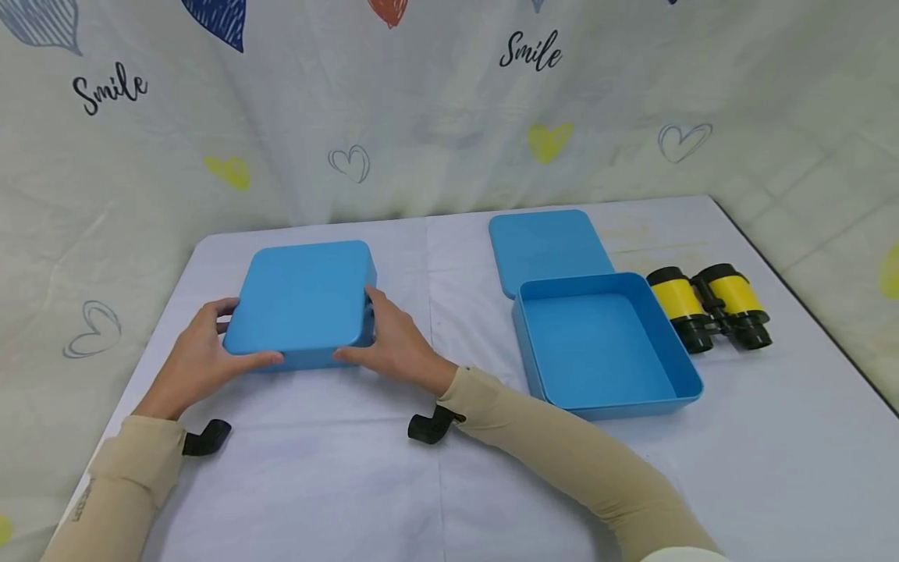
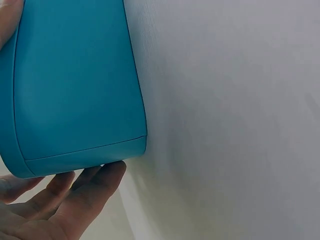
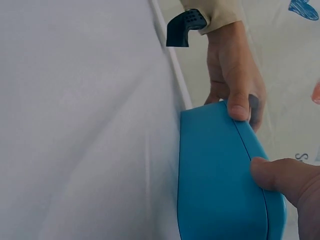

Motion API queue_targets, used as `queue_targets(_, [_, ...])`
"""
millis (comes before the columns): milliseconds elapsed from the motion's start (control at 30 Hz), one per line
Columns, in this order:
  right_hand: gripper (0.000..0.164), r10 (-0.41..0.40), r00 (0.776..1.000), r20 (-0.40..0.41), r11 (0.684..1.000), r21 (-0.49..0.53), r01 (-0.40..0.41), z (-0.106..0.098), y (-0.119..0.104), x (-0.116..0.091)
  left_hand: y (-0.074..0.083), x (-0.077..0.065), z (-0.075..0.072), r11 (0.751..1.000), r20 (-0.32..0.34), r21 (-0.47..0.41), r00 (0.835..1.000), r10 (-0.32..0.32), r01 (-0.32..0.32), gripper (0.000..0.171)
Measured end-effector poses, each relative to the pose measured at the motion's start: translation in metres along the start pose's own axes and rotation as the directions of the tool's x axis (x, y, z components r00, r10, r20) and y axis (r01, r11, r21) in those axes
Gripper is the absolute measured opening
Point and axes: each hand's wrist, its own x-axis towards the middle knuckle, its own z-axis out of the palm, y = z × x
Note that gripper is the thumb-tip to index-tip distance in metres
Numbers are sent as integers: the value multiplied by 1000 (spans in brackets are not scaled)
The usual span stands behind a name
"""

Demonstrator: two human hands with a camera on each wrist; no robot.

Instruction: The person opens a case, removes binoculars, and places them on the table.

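Note:
A closed blue box (image 1: 298, 300) with its lid fitted on sits at the left of the white table. My left hand (image 1: 200, 355) grips its left side, with the thumb on the front and the fingers at the far side. The right hand (image 1: 395, 337) holds the front right corner, thumb on the front face and fingers along the right side. In the right wrist view, both thumbs press near the seam between the lid and the box body (image 3: 220, 175). Fingertips (image 2: 116, 170) of the left hand touch the box's end in the left wrist view.
On the right stands an open blue box (image 1: 597, 343) with nothing inside. Behind it lies a flat blue lid (image 1: 551, 246), partly covered by the box. Yellow and black binoculars (image 1: 737, 295) lie to its right, near the table's right edge. A printed cloth (image 1: 435, 101) hangs behind.

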Motion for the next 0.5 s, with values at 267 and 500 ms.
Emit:
queue_targets(267, [109, -33, 999, 5, 999, 34, 33, -1, 3, -9, 2, -5, 2, 1000, -2, 0, 1000, 21, -21, 125])
queue_targets(500, [108, -37, 999, 27, 995, 89, 35, -2, 7, -18, 3, -11, 5, 1000, 1, -12, 1000, 27, -27, 125])
